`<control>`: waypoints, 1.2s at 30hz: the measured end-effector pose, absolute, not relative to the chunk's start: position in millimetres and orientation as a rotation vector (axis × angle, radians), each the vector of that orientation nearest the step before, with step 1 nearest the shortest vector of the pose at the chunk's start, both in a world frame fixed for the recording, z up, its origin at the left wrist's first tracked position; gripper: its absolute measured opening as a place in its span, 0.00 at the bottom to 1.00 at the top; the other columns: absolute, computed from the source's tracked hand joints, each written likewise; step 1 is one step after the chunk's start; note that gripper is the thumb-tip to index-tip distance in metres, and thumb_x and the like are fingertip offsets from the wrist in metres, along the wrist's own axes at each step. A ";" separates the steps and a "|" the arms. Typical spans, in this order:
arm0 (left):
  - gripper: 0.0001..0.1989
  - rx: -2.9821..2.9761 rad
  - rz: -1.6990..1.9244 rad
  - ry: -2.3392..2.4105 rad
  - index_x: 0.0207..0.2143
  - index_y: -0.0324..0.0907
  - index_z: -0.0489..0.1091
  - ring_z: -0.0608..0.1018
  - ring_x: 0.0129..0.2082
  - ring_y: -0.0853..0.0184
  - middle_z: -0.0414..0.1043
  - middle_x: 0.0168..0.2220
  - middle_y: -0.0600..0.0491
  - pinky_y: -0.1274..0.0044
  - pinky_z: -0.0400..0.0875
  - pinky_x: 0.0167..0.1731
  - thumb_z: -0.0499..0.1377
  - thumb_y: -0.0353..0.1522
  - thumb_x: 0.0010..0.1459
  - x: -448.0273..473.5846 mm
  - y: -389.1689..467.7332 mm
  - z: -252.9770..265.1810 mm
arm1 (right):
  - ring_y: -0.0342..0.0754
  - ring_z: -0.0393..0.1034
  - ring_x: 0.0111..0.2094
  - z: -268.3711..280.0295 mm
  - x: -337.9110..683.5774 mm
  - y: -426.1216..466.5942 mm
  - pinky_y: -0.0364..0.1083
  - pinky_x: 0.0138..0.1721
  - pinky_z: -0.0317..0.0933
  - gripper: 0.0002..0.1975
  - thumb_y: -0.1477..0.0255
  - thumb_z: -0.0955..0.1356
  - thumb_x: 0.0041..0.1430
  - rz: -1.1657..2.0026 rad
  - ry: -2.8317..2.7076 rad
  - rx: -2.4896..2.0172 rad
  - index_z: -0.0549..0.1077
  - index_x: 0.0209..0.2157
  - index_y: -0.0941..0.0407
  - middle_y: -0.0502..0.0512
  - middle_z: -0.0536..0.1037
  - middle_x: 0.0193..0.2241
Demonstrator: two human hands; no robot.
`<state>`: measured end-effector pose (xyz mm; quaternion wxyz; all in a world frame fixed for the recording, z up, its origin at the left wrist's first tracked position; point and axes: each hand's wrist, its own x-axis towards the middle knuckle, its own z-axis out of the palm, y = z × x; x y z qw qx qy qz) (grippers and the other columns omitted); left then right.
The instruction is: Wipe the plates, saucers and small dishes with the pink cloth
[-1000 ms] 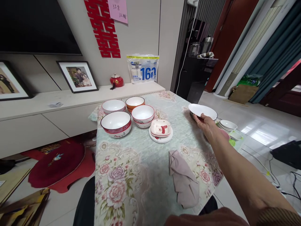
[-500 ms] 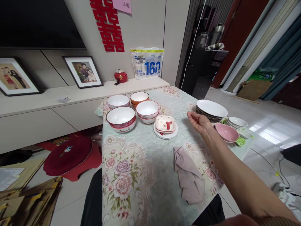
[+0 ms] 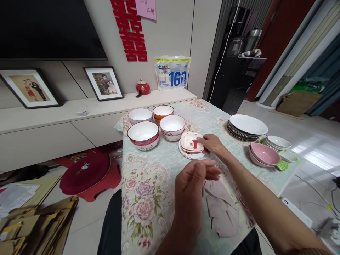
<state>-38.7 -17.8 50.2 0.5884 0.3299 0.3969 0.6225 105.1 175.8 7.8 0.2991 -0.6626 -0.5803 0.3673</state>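
A small stack of cream square dishes point(image 3: 190, 141) with a bear in a red scarf rests on round white plates point(image 3: 186, 154). My right hand point(image 3: 211, 144) grips the dishes at their right edge, thumb over the rim and fingers at the side, partly hidden. Closer to me, my left hand point(image 3: 191, 189) hovers over the table with nothing in it, its fingers stretched toward the right. It partly covers a crumpled mauve cloth point(image 3: 223, 210). Behind the dishes stand bowls in stacks: one red-rimmed point(image 3: 172, 124), one dark-rimmed point(image 3: 143, 132), one orange point(image 3: 163, 111) and one white point(image 3: 140, 115).
On the table's right side are a stack of large plates point(image 3: 248, 124), pink bowls point(image 3: 265, 154) and small white bowls point(image 3: 278, 141). A floral tablecloth point(image 3: 148, 184) covers the table. A white cabinet point(image 3: 103, 109) borders the back; a red stool point(image 3: 87, 171) stands at left.
My right hand has moved left from beside the large plates and taken hold of the square dishes. My left hand has come into view in front. The view has shifted slightly.
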 end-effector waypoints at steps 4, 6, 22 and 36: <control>0.12 0.774 1.205 1.072 0.37 0.38 0.76 0.76 0.28 0.68 0.79 0.34 0.47 0.75 0.70 0.33 0.57 0.35 0.58 -31.1 17.5 29.5 | 0.46 0.66 0.19 18.2 96.4 181.2 0.43 0.26 0.56 0.12 0.67 0.71 0.51 0.814 -1.789 -1.908 0.73 0.19 0.57 0.50 0.67 0.09; 0.11 0.787 1.122 1.103 0.38 0.38 0.75 0.76 0.28 0.68 0.79 0.35 0.47 0.76 0.69 0.31 0.58 0.32 0.54 -31.1 21.1 14.8 | 0.46 0.67 0.20 23.7 93.9 181.0 0.42 0.26 0.55 0.10 0.69 0.70 0.52 0.754 -1.874 -1.939 0.75 0.20 0.58 0.50 0.68 0.10; 0.11 0.615 1.117 1.159 0.34 0.38 0.69 0.74 0.20 0.70 0.74 0.32 0.50 0.77 0.68 0.19 0.55 0.28 0.45 -30.4 31.0 -27.6 | 0.54 0.75 0.39 31.2 -17.7 151.5 0.43 0.34 0.61 0.11 0.69 0.69 0.53 0.730 -2.320 -1.728 0.80 0.35 0.61 0.64 0.82 0.37; 0.15 0.606 1.147 1.165 0.39 0.38 0.69 0.76 0.24 0.70 0.74 0.39 0.46 0.77 0.69 0.21 0.58 0.29 0.45 -31.8 26.0 -23.5 | 0.52 0.74 0.43 42.3 74.8 167.1 0.44 0.40 0.60 0.15 0.64 0.67 0.61 0.454 -2.080 -1.910 0.76 0.45 0.59 0.62 0.80 0.41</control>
